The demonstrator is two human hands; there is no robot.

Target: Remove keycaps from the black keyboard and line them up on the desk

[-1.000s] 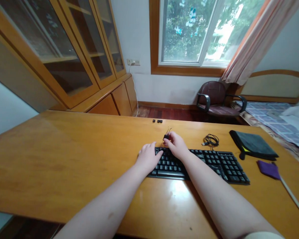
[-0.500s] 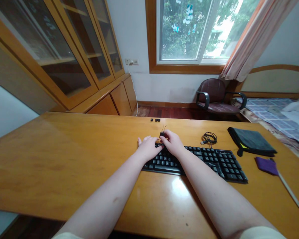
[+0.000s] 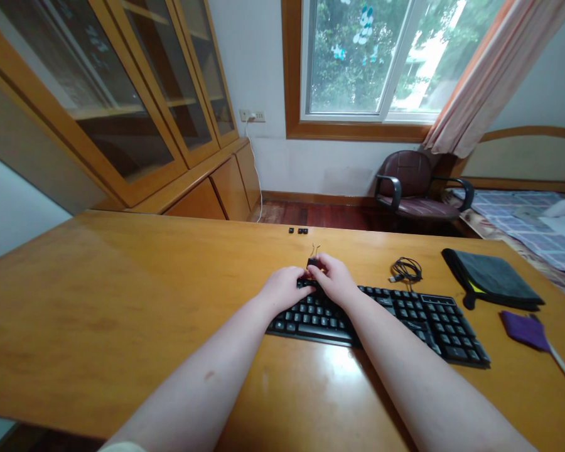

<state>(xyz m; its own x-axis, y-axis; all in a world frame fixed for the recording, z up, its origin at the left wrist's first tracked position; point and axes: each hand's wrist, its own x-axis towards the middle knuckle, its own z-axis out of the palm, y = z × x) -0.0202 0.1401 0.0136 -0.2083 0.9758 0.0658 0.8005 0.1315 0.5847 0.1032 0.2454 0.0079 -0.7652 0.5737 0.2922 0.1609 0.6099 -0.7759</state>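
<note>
A black keyboard (image 3: 320,317) lies on the wooden desk, partly hidden under my hands and forearms. My right hand (image 3: 332,276) pinches a small wire keycap puller (image 3: 313,262) over the keyboard's back left area. Two thin wire ends stick up from the puller's black body, and its lower end is mostly hidden by my fingers. My left hand (image 3: 285,290) grips the keyboard's back left part, with the thumb lying across the keys and the fingertips close to the puller. Beyond my hands, three loose black keycaps (image 3: 300,231) sit near the desk's far edge.
A coiled cable (image 3: 406,270) rests behind the keyboard. Further right are a dark zip pouch (image 3: 494,276) and a purple cloth duster (image 3: 525,329) with a pale handle. Past the wooden desk (image 3: 122,295) stand a glass-door cabinet (image 3: 169,81) and an armchair (image 3: 407,182).
The view has shifted slightly, so the scene sits a little lower and further right. My left fingers have drawn closer together. The puller stays in my right hand.
</note>
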